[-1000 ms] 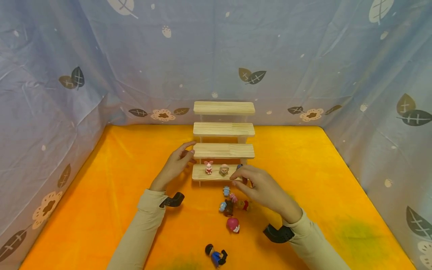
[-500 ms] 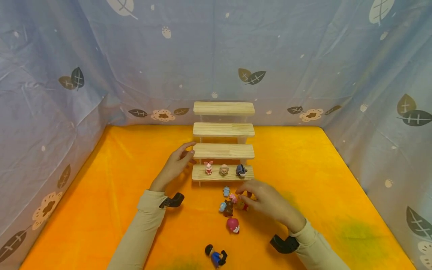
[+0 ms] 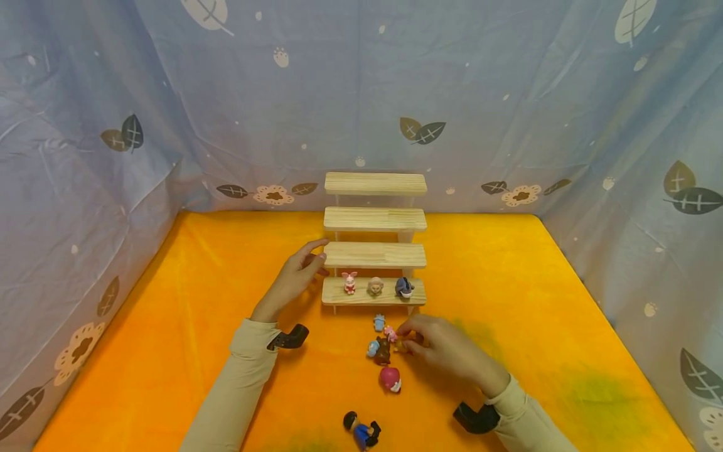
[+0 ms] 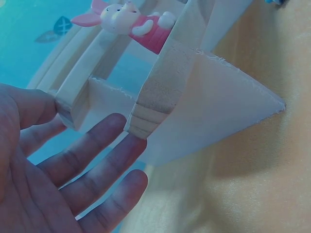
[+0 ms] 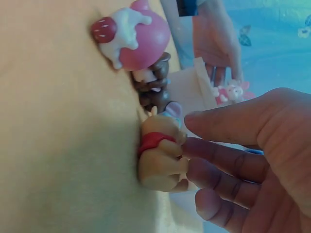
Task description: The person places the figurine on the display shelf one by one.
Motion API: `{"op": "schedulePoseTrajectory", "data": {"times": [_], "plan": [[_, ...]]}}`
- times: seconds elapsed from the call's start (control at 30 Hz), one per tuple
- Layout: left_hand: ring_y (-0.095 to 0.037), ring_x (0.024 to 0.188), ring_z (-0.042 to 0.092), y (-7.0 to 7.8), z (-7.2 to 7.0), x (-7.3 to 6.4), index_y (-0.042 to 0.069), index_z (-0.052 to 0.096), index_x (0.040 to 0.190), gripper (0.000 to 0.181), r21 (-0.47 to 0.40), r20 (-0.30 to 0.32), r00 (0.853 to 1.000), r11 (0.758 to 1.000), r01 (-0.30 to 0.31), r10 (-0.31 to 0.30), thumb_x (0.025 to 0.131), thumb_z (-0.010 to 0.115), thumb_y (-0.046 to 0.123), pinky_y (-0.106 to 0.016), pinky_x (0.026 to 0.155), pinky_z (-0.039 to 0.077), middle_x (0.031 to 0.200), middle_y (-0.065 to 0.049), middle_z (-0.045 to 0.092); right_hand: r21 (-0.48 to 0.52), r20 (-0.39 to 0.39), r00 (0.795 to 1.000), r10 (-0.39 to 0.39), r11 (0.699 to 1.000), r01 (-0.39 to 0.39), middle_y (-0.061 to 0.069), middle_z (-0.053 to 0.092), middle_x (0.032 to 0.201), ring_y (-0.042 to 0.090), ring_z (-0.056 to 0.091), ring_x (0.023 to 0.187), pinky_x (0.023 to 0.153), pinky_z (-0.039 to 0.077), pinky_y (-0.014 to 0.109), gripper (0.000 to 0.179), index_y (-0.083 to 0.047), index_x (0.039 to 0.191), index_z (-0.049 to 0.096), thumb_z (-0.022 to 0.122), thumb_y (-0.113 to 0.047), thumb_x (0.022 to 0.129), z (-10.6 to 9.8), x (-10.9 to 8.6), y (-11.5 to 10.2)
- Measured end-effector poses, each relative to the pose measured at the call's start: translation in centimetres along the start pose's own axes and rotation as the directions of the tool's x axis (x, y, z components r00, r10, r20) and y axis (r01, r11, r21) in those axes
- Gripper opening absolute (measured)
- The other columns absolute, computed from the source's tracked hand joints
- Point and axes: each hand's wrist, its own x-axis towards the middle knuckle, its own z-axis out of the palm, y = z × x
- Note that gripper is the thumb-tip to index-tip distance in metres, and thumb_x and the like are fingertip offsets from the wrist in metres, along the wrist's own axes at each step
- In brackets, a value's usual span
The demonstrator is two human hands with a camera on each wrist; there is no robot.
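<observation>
In the head view my left hand (image 3: 292,276) is at the left end of a stepped wooden shelf (image 3: 375,253). Thumb and index finger pinch its second-lowest board; the other fingers spread loosely in the left wrist view. Along the lowest board sit a pink piglet figurine (image 3: 349,285), a tan figurine (image 3: 375,287) and a dark blue donkey figurine (image 3: 403,288). My right hand (image 3: 446,348) reaches beside a yellow bear figurine in a red shirt (image 5: 160,158), lying on the cloth. Its fingers are close to the bear, without a visible grip; whether they touch cannot be told.
Around the bear lie a light blue figurine (image 3: 379,322), a pink figurine (image 3: 391,333), a brown figurine (image 3: 383,351) and a magenta figurine (image 3: 390,379). Nearer lies a blue-clothed doll (image 3: 362,432). Patterned curtains (image 3: 361,94) stand behind the orange cloth (image 3: 486,263).
My right hand has left the donkey figurine standing on the lowest board and come down toward the bear on the cloth. The left hand has stayed at the shelf.
</observation>
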Motion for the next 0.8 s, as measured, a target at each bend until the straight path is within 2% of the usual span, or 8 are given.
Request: {"op": "schedulePoseTrajectory", "data": {"times": [0.33,0.6,0.8], "plan": [[-0.032,0.1,0.071,-0.19,0.05,0.04,0.025,0.043,0.153,0.045,-0.001,0.005,1.0,1.0,-0.013,0.013,0.109,0.047,0.033,-0.052,0.082,0.058,0.115,-0.021,0.069,-0.034,-0.017,0.999,-0.034,0.999,0.033,0.002,0.073,0.103,0.012,0.066,0.09,0.08,0.057,0.031,0.016,-0.009,0.108,0.072,0.072,-0.007,0.093,0.42,-0.36,0.37],[-0.034,0.103,0.07,-0.17,-0.07,-0.12,0.025,0.042,0.154,0.047,-0.007,0.007,1.0,1.0,-0.013,0.013,0.109,0.047,0.035,-0.053,0.084,0.057,0.118,-0.023,0.068,-0.038,0.04,0.999,0.0,0.999,0.001,0.001,0.072,0.105,0.011,0.063,0.093,0.083,0.056,0.032,0.019,-0.01,0.111,0.072,0.071,-0.006,0.093,0.32,-0.39,0.28],[-0.032,0.1,0.071,-0.25,0.0,0.03,0.025,0.044,0.154,0.046,0.004,-0.004,1.0,1.0,-0.024,0.024,0.109,0.048,0.033,-0.051,0.081,0.057,0.116,-0.021,0.069,-0.028,0.097,0.995,-0.012,0.999,0.015,-0.001,0.068,0.098,0.009,0.054,0.087,0.075,0.05,0.027,0.023,-0.007,0.115,0.072,0.071,-0.003,0.092,-0.21,-0.33,0.14]]}}
